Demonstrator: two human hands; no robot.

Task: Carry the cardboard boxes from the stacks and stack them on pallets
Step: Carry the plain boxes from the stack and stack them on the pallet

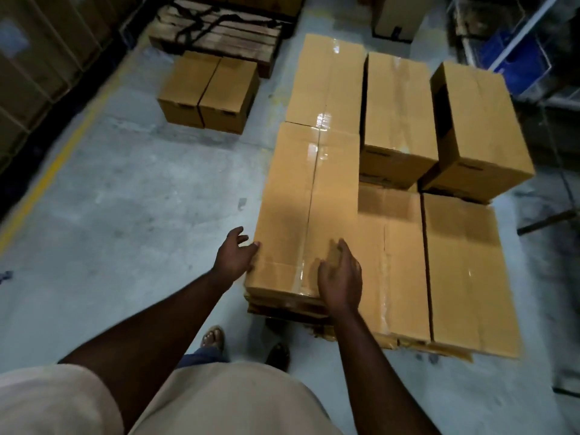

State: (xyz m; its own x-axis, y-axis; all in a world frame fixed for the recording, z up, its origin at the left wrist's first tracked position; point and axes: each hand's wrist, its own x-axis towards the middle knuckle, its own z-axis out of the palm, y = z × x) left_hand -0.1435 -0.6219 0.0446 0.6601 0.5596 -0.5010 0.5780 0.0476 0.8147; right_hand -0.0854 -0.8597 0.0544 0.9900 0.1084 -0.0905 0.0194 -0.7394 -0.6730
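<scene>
Cardboard box (309, 211) lies long on the stack at twelve o'clock; left hand (233, 254) touches its near nine o'clock corner with loose fingers, right hand (340, 279) rests flat and uncurled on its taped near end; two boxes (208, 91) sit on the floor at ten o'clock

A warehouse is showing here. Taped cardboard boxes (317, 196) are sitting in rows on a concrete floor (125, 199) with a yellow line (59, 158), and a wooden pallet (219, 36) is lying beyond.

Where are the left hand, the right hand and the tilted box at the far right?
left hand (233, 254), head view, back of hand.
right hand (340, 277), head view, back of hand.
tilted box (480, 120), head view, its top face.
</scene>
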